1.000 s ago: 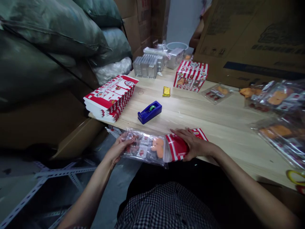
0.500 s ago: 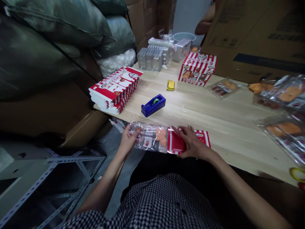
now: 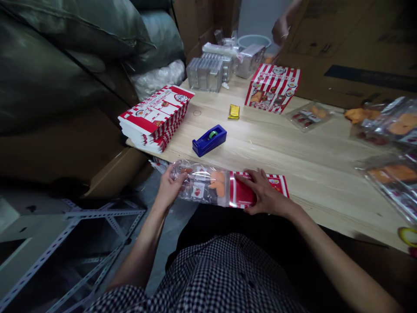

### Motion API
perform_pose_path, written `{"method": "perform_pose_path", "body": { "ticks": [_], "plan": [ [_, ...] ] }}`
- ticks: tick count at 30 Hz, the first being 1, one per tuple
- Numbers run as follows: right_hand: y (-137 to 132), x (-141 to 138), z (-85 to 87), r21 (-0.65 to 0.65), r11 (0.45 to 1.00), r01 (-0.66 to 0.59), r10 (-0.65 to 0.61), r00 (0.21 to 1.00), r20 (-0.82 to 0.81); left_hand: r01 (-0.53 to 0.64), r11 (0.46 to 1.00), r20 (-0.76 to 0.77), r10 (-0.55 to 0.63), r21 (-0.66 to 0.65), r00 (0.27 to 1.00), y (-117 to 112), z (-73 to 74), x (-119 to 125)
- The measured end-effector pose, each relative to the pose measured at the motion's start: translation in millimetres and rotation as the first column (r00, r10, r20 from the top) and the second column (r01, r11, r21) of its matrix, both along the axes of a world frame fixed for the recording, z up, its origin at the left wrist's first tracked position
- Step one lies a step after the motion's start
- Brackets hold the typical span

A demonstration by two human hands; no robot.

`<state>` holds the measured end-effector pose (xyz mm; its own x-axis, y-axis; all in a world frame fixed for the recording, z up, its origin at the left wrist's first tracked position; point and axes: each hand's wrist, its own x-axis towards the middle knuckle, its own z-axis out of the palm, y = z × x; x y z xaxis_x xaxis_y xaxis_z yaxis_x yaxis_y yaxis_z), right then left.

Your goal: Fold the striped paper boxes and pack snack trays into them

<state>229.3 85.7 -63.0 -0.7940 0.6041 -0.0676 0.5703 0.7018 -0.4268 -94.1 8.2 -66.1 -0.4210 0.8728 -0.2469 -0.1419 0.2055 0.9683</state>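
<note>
My left hand (image 3: 169, 184) is closed on the left end of a clear plastic pack (image 3: 211, 201), thumb on top. Inside the pack lie orange food-like pieces (image 3: 217, 183) and small white cards with red prints (image 3: 197, 190). The pack's right end meets the open end of a flattened-looking red-and-white striped box (image 3: 237, 196) at the table's near edge. My right hand (image 3: 265, 193) grips this box from above, fingers spread over its top and thumb at the near side. How far the pack reaches into the box is hidden.
Beyond the hands are a blue tape dispenser (image 3: 209, 140) and a yellow sachet (image 3: 233, 111). Striped cartons (image 3: 156, 111) are stacked left; a striped box (image 3: 273, 89) stands upright at the back. Filled clear packs (image 3: 395, 174) lie right. A co-worker's hand (image 3: 280, 30) shows behind cardboard (image 3: 352, 56).
My left hand and the clear pack have shifted slightly left, away from the box. My right hand keeps its grip. The co-worker's hand has come into view at the back.
</note>
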Motion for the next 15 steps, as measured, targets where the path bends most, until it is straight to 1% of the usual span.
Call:
{"method": "perform_pose_path", "body": {
  "ticks": [3, 5, 8, 9, 11, 13, 15],
  "plan": [
    [1.8, 0.5, 1.4, -0.017, 1.000, 0.002, -0.002, 1.000, 0.001, 0.014, 1.000, -0.012, -0.014, 0.003, 1.000, 2.9, 6.2, -0.3],
    [2.2, -0.5, -0.4, -0.018, 1.000, 0.015, -0.015, 1.000, -0.003, -0.005, 1.000, -0.030, 0.006, 0.009, 1.000, 1.8, 7.4, 4.6],
    [1.3, -3.1, -5.9, 0.018, 0.999, 0.045, -0.045, 0.999, -0.011, -0.074, 0.997, -0.088, 0.077, 0.035, 0.993, -4.9, 3.3, 15.9],
    [0.8, -3.8, -7.8, 0.035, 0.998, 0.053, -0.052, 0.999, -0.015, -0.085, 0.996, -0.081, 0.088, 0.040, 0.993, -7.8, 0.8, 19.4],
    [0.3, -4.3, -10.7, 0.061, 0.996, 0.064, -0.063, 0.998, -0.022, -0.076, 0.997, 0.001, 0.076, 0.029, 0.997, -13.1, -5.2, 24.4],
    [0.6, -3.5, -11.9, 0.067, 0.996, 0.066, -0.064, 0.998, -0.027, -0.038, 0.999, 0.120, 0.037, 0.001, 0.992, -16.5, -11.5, 26.4],
    [0.9, -2.4, -11.0, 0.055, 0.996, 0.064, -0.063, 0.998, -0.030, 0.005, 1.000, 0.203, -0.001, -0.019, 0.979, -17.0, -16.8, 26.0]
  ]
}}
